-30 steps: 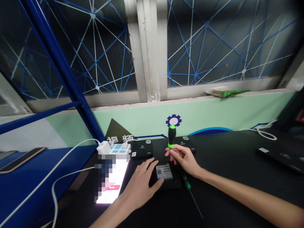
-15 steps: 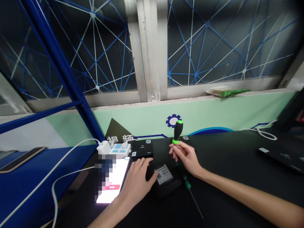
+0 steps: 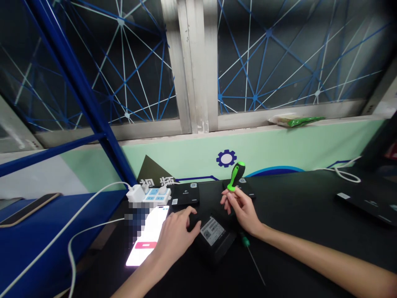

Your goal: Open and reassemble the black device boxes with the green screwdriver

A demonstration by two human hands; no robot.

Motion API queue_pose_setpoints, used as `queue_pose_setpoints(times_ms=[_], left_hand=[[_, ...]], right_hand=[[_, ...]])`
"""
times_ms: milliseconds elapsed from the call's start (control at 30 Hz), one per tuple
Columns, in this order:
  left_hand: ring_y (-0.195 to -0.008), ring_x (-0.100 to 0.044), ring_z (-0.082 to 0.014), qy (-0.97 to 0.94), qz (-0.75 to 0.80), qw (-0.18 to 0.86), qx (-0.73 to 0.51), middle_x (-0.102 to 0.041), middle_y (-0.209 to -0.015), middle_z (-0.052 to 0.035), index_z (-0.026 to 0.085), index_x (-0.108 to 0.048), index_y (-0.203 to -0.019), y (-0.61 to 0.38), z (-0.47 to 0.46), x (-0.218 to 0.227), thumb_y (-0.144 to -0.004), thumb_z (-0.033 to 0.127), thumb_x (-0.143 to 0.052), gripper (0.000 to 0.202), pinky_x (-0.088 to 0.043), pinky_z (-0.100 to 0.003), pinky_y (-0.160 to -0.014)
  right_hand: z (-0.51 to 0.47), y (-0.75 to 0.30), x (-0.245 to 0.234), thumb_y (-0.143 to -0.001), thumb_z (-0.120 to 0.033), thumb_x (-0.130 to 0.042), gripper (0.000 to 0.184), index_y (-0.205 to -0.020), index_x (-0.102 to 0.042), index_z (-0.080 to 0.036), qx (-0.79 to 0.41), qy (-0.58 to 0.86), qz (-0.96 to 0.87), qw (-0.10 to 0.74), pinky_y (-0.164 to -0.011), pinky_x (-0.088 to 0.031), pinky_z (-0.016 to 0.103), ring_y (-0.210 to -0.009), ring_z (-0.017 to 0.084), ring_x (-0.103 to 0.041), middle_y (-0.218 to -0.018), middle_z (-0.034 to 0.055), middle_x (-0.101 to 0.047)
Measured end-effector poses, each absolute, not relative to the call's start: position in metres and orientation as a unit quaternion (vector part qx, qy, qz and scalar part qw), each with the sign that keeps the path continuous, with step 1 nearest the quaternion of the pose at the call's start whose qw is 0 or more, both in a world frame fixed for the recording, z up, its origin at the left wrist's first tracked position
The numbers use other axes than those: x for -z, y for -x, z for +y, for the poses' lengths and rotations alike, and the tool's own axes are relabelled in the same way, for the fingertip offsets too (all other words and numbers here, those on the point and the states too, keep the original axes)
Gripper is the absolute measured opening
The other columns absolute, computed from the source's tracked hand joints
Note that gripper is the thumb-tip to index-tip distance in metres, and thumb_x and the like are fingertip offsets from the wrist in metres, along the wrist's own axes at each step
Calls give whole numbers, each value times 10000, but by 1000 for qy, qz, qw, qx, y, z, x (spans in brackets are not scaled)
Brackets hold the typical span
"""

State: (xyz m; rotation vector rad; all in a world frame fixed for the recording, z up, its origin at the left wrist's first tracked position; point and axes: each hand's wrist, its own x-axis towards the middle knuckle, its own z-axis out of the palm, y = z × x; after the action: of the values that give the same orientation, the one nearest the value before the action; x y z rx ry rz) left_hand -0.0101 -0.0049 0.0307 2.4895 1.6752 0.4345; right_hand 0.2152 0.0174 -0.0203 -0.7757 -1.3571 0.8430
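My right hand pinches a screwdriver just below its black and bright green handle. The handle points up and leans slightly right; its shaft and tip are hidden behind the fingers. Below and to the left lies a black box-shaped device with a white printed label. Beside the label's left edge is my left hand, thumb and fingers apart and holding nothing. Whether the thumb touches the device I cannot tell. A second screwdriver, with a dark green handle and thin shaft, rests on the table under my right wrist.
A lit phone lies left of my left hand. Behind it are a white power strip and a flat black box. Another black box sits behind my right hand, and one more lies far right. White cables run along the left.
The held screwdriver's handle has turned and leans more to the right. The labelled device has rotated a little. My left hand has drawn slightly left, with its fingers more curled.
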Motion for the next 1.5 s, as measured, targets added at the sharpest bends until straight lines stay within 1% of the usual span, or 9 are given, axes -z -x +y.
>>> queue_pose_setpoints(times_ms=[133,300,467,567,700,800,1000,1300,1500], left_hand=[[-618,-588,-175,-821,552,55,-131,-591,-662,39,254,-625,-1042,10,-5,-33,-864,318,-531,211,-314,-254,-526],[-595,-587,-169,-828,545,62,-119,-577,-604,54,243,-588,-846,9,-8,-35,-828,260,-531,62,-300,-248,-540],[-577,-577,-160,-841,521,77,-124,-553,-565,62,238,-528,-746,8,-10,-34,-824,225,-510,82,-304,-252,-551],[-606,-591,-182,-838,525,56,-139,-574,-626,48,248,-564,-889,8,-11,-31,-870,305,-517,76,-311,-256,-546],[-707,-641,-241,-827,545,36,-132,-628,-740,1,236,-522,-1256,9,-9,-25,-949,419,-454,364,-371,-276,-579],[-772,-662,-273,-826,552,28,-106,-652,-787,-33,220,-472,-1376,10,-8,-21,-979,460,-399,470,-413,-297,-618],[-838,-660,-285,-829,551,56,-77,-667,-830,-55,217,-467,-1407,12,-6,-20,-968,517,-407,535,-450,-325,-699],[-873,-646,-303,-832,542,84,-85,-657,-857,-62,232,-442,-1432,13,-7,-16,-961,564,-411,577,-462,-384,-762],[-870,-646,-311,-833,541,89,-73,-657,-850,-67,220,-435,-1438,12,-8,-20,-967,556,-400,579,-463,-397,-767]], right_hand=[[18,-215,21,-982,-465,-508,282,-1019,-604,-203,-368,335,-594,632,-493,-446,251,-555,125,-526,-792,34,-637],[19,-214,24,-981,-469,-508,283,-1020,-600,-205,-364,340,-587,638,-496,-452,258,-554,129,-534,-794,41,-654],[20,-215,24,-987,-454,-508,269,-1028,-593,-202,-362,335,-588,641,-497,-461,251,-561,125,-554,-792,41,-666],[19,-215,23,-987,-449,-509,262,-1021,-594,-204,-364,334,-591,638,-501,-460,252,-561,124,-551,-791,40,-665],[20,-214,24,-984,-460,-509,274,-1022,-591,-202,-360,338,-593,636,-520,-474,263,-572,132,-558,-800,47,-674],[21,-213,26,-993,-443,-501,261,-1020,-589,-199,-364,331,-594,637,-529,-479,261,-595,136,-568,-813,54,-675],[22,-215,23,-1003,-403,-491,234,-1004,-593,-192,-347,330,-619,622,-553,-491,262,-616,139,-576,-820,58,-675],[17,-219,15,-1023,-332,-451,198,-1016,-597,-199,-291,325,-706,558,-624,-496,274,-645,145,-568,-804,37,-636],[18,-218,16,-1029,-356,-434,244,-999,-612,-192,-277,337,-729,528,-627,-478,266,-638,140,-565,-791,33,-634]])
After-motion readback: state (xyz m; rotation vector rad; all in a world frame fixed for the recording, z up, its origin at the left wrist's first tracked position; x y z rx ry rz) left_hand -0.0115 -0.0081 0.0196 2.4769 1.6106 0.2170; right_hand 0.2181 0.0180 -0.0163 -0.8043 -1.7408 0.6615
